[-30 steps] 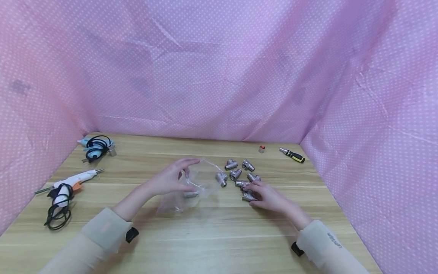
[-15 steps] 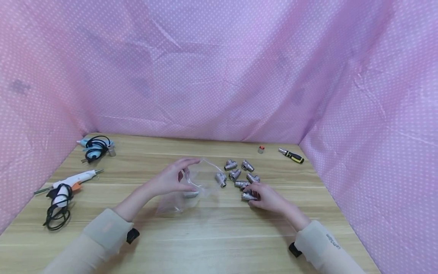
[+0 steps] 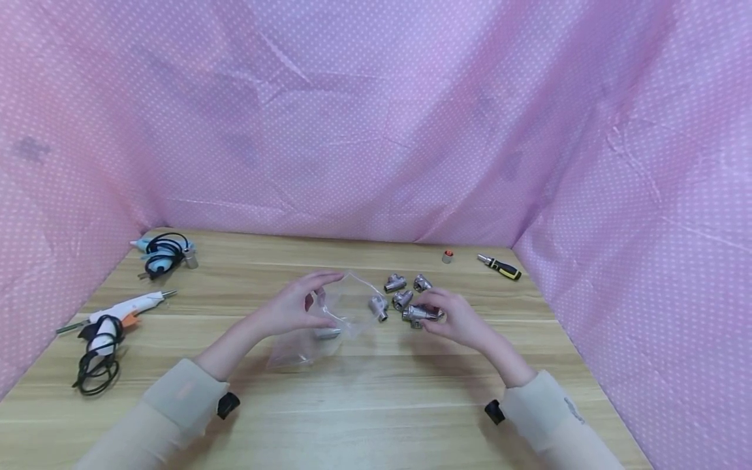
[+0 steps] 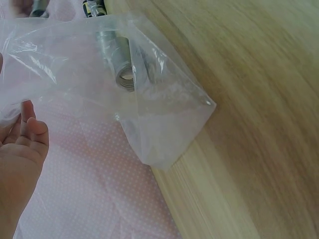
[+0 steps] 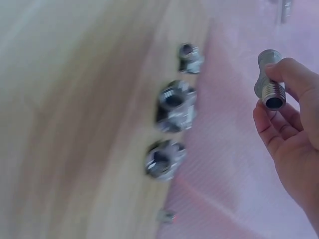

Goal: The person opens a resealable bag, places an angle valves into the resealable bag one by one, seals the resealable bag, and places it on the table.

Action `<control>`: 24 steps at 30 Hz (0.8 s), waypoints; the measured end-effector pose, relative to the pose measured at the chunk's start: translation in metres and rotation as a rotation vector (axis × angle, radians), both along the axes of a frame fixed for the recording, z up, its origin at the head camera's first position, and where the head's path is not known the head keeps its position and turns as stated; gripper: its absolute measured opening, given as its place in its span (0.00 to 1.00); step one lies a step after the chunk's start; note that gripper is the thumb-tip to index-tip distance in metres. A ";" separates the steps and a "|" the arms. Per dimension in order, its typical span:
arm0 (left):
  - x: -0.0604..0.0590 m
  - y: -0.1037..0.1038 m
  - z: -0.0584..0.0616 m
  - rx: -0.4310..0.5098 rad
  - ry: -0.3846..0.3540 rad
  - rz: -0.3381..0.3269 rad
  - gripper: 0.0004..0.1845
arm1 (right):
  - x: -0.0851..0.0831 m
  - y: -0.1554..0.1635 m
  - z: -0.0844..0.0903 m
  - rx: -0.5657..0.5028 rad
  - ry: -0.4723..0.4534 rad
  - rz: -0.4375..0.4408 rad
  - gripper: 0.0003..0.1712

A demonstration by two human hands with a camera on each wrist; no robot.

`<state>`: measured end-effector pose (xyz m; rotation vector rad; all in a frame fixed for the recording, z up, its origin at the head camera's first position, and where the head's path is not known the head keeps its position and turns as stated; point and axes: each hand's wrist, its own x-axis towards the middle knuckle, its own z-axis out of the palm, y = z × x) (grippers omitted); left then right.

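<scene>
My left hand [image 3: 299,303] holds up the mouth of a clear plastic bag [image 3: 329,320] near the middle of the wooden table [image 3: 364,398]; one metal fitting [image 4: 119,62] lies inside the bag [image 4: 149,114]. My right hand [image 3: 449,316] pinches a silver tee pipe fitting [image 3: 422,313] lifted just off the table, right of the bag. In the right wrist view the held fitting [image 5: 271,82] sits between thumb and fingers. Several more metal fittings [image 3: 405,290] lie on the table behind it.
A white glue gun [image 3: 117,310] with a black cord lies at the left, a blue tool with cable [image 3: 161,254] behind it. A yellow-black screwdriver [image 3: 499,266] and a small red-topped cap [image 3: 448,256] lie at the back right. Pink dotted cloth walls surround the table.
My right hand has picked a fitting from the table and lifted it, moving up and left toward the bag. The left hand and bag have stayed put.
</scene>
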<state>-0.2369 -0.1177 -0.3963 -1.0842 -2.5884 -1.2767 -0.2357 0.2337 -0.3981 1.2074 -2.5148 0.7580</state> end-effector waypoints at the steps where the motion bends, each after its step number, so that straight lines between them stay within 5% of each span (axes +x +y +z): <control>1: 0.000 0.000 0.000 -0.001 0.000 0.001 0.44 | -0.001 -0.003 0.003 -0.008 0.008 -0.002 0.21; 13: -0.001 0.000 0.001 -0.021 -0.016 0.017 0.44 | -0.007 -0.055 0.036 -0.029 -0.029 0.003 0.21; 24: -0.001 0.001 0.002 -0.025 -0.025 0.005 0.44 | -0.020 -0.085 0.024 0.046 0.015 0.078 0.17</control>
